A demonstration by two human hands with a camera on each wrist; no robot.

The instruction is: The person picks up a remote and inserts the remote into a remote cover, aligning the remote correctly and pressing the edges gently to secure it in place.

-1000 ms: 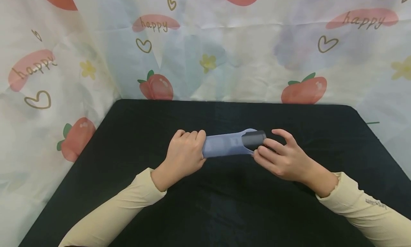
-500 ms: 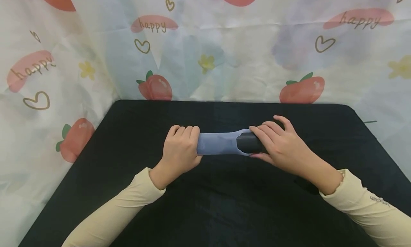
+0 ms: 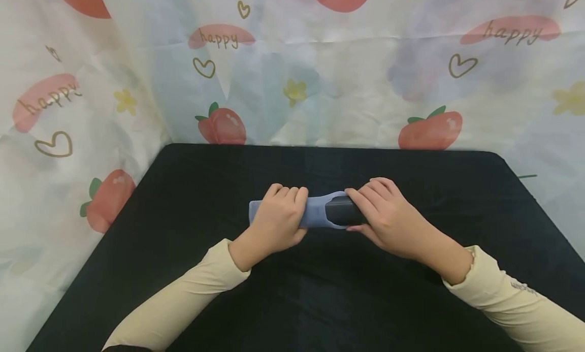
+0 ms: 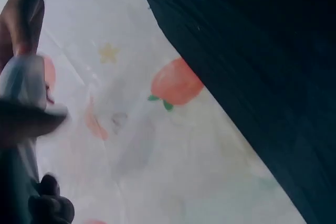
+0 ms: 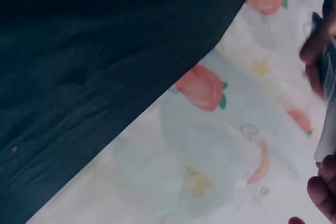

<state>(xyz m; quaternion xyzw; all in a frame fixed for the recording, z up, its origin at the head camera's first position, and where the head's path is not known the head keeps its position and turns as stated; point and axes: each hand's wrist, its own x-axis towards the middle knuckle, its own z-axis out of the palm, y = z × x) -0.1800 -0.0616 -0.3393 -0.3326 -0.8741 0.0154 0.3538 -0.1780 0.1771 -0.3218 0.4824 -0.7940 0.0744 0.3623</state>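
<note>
A long, flat blue-grey sleeve (image 3: 315, 211) lies crosswise between the hands in the head view. At its right end, a scooped opening shows a smooth black piece (image 3: 343, 211) seated inside. My left hand (image 3: 281, 212) grips the sleeve near its middle, fingers over the top and thumb below, with the sleeve's left end sticking out past it. My right hand (image 3: 386, 215) holds the opening end, its fingers along the upper edge and thumb underneath, covering the tip of the black piece. In the left wrist view, the pale sleeve (image 4: 31, 80) is blurred at the left edge.
A black cloth (image 3: 301, 296) covers the table below the hands. Behind and to the left hangs a pale curtain (image 3: 352, 88) printed with peaches, hearts and the word "happy". Cream sleeves (image 3: 183, 296) reach in from both lower corners.
The right hand has turned from fingertips at the black piece to a grip over the opening end. The left hand has slid right along the sleeve, baring its left end.
</note>
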